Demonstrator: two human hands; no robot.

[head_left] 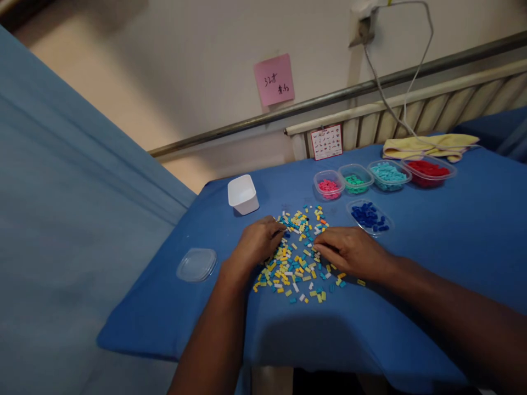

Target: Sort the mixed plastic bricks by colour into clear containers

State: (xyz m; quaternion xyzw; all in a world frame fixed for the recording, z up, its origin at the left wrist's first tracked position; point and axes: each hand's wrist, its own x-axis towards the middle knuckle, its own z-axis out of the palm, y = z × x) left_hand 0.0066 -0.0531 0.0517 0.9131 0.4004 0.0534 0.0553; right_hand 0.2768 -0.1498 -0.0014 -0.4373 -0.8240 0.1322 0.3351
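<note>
A scattered pile of small yellow, blue and white bricks (298,258) lies on the blue-covered table (432,247). My left hand (257,241) rests on the pile's left edge, fingers curled and pinched together at the tips among the bricks. My right hand (349,249) lies on the pile's right edge, fingers bent and close together, tips touching bricks. What either hand holds is too small to make out. An empty white tub (242,193) stands behind my left hand.
Clear tubs of sorted bricks stand at the back: pink (328,185), green (355,179), light blue (389,174), red (428,170), dark blue (369,216). A clear lid (196,264) lies at the left. A yellow cloth (428,145) and a cable lie near the wall.
</note>
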